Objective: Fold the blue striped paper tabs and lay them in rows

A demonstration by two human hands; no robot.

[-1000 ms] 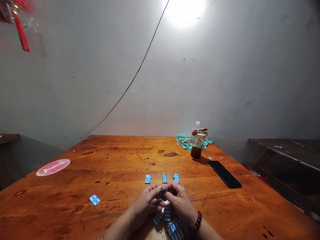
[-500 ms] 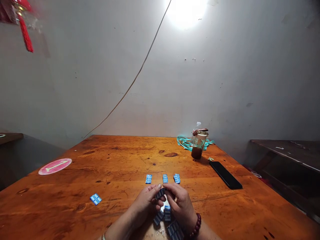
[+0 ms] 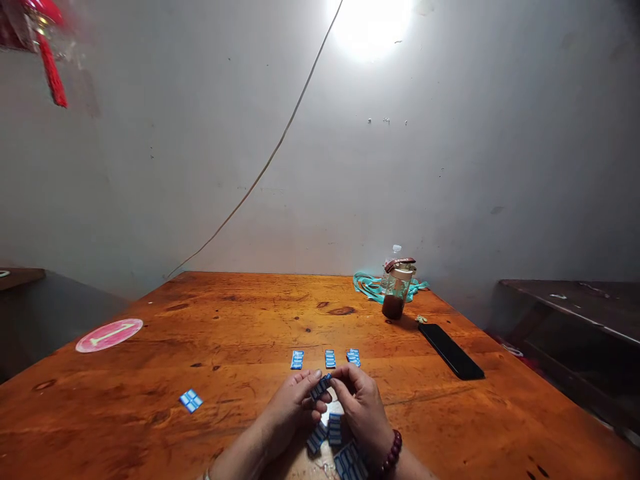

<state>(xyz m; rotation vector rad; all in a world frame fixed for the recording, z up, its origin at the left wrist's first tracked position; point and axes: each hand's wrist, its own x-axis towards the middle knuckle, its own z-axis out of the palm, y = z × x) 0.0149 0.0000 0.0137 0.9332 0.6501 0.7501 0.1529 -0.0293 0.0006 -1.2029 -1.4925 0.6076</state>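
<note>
A small blue piece with pale rectangles (image 3: 319, 389) is up off the table between my hands; its kind is unclear. My left hand (image 3: 296, 403) pinches it between thumb and fingers. My right hand (image 3: 361, 399) has thumb and forefinger closed at its upper right end. Below, partly between my wrists, lie similar blue pieces: one tilted (image 3: 317, 439), one upright (image 3: 335, 429) and a larger patch (image 3: 351, 461) partly hidden by my right hand. Beyond my fingers are three more in a row: a left one (image 3: 297, 360), a middle one (image 3: 330, 359) and a right one (image 3: 353, 357).
Another blue piece (image 3: 191, 401) lies left on the wooden table (image 3: 240, 320). Farther left is a pink oval marked 1 (image 3: 109, 335). At right are a black phone (image 3: 451, 351), a bottle with dark liquid (image 3: 395, 303) and a turquoise strap (image 3: 367, 287).
My right thumb and fingers have shifted slightly on the held blue piece, and more of its face shows. The left hand keeps its hold; the other pieces lie as before.
</note>
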